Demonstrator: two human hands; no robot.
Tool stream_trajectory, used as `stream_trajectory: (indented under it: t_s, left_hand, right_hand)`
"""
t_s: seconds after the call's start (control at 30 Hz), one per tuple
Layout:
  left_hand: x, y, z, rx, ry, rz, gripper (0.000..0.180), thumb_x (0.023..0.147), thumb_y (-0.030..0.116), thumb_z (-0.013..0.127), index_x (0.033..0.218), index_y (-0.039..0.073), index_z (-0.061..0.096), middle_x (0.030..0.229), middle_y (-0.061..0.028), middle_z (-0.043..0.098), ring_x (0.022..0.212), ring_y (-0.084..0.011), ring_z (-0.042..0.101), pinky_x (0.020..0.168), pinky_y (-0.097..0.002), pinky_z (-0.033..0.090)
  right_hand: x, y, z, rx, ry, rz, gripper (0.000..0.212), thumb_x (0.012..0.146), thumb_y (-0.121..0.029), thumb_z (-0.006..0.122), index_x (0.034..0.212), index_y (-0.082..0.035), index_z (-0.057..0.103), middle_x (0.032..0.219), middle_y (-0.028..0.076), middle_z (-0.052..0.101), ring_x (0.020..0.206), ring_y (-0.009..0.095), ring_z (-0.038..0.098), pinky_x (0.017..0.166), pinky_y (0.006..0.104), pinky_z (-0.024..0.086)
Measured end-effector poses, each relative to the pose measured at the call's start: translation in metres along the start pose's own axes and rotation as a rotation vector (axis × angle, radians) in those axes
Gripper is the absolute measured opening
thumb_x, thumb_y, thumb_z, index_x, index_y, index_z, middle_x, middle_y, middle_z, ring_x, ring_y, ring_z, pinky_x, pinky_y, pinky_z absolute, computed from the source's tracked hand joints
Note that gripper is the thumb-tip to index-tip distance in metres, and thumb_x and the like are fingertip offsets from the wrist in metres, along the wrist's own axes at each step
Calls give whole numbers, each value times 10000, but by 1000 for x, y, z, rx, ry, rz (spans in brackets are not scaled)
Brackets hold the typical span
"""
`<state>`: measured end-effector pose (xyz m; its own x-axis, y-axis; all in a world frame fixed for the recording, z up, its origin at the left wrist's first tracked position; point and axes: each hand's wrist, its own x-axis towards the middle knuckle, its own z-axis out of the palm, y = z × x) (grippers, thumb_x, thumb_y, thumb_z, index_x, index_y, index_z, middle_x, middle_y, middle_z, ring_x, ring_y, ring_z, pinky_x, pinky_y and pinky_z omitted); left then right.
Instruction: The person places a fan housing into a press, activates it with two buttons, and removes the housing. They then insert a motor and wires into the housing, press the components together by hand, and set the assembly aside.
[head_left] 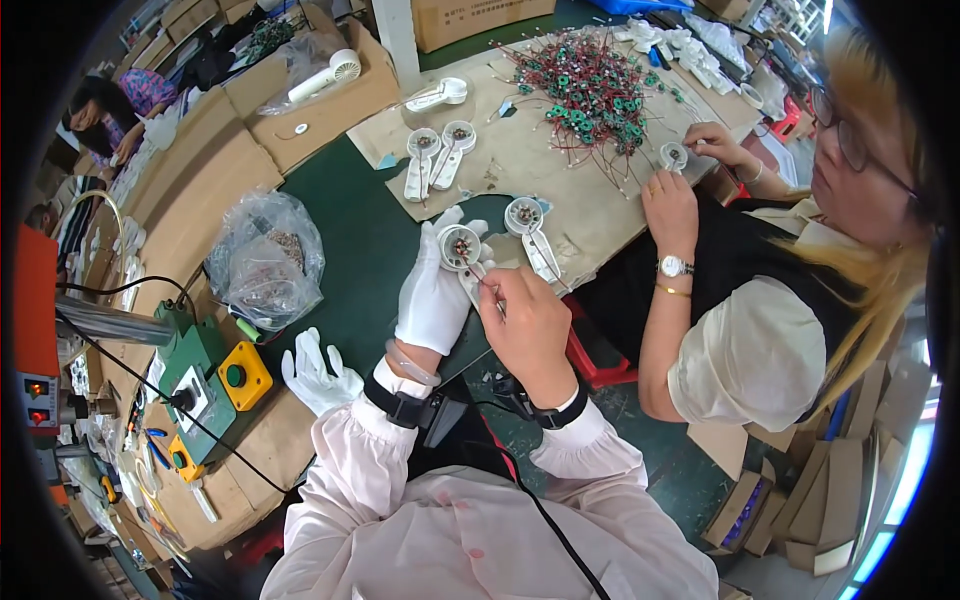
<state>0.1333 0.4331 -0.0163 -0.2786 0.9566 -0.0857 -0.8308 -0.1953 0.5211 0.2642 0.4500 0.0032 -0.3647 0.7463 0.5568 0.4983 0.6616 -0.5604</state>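
Observation:
In the middle, a white handheld-fan housing (458, 243) with a round cup and copper-coloured motor parts inside lies in my left hand (432, 300). That hand wears a white glove and is closed round the housing. My bare right hand (527, 318) is at the cup's lower right, its thumb and fingers pinched on a thin wire (476, 271) running from the cup; their tips are partly hidden. Just right of my hands lies another fan housing (527, 216) with similar parts. Two more housings (423, 145) (458, 137) lie beyond, near a white fan piece (443, 95).
A heap of green ring-shaped boards with red wires (600, 90) covers the far cardboard. At right, a co-worker (740, 330) handles a small round part (673, 156). On the left are a clear bag (265, 260), a loose white glove (320, 372) and a green machine (190, 385).

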Motion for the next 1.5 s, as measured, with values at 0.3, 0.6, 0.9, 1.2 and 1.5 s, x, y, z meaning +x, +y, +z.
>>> stream_trajectory:
  t_s: [0.3, 0.6, 0.9, 1.2, 1.5]
  left_hand:
    - [-1, -2, -4, -65, -16, -38, 503, 1059, 433, 356, 1382, 57, 444, 1169, -143, 606, 924, -224, 584, 878, -384, 501]
    - [-1, 4, 0, -9, 39, 6, 497, 1059, 422, 370, 1393, 61, 446, 1205, -125, 607, 901, -221, 595, 844, -370, 511]
    - [-4, 10, 2, -52, 31, 191, 492, 1066, 386, 363, 1431, 61, 417, 1260, -122, 586, 1017, -226, 578, 902, -368, 482]
    - [-3, 8, -3, -110, -30, 271, 503, 1077, 362, 322, 1452, 30, 369, 1280, -138, 558, 1067, -252, 543, 952, -393, 445]
    - [0, 4, -10, -211, -127, 153, 486, 1082, 356, 300, 1441, 41, 389, 1315, -148, 548, 1090, -262, 543, 984, -406, 429]
  right_hand:
    - [-4, 0, 1, 109, 87, -150, 224, 786, 14, 677, 992, -72, 693, 766, 69, 582, 673, 227, 599, 580, 331, 473]
    - [-14, -14, 10, 587, -118, 156, 401, 836, 51, 561, 1214, -39, 665, 665, 60, 515, 555, 105, 479, 545, 250, 417]
    - [-7, -23, 17, 600, -158, 139, 494, 836, 19, 537, 1323, -43, 597, 612, 17, 487, 539, 59, 447, 530, 238, 403]
    - [-21, -9, 9, 455, -233, 259, 498, 792, -48, 568, 1284, -89, 631, 647, 135, 591, 526, 240, 593, 537, 338, 471]
    - [0, -4, 9, 255, 29, -33, 272, 804, -21, 664, 1068, -77, 702, 697, 57, 559, 561, 171, 542, 525, 298, 436]
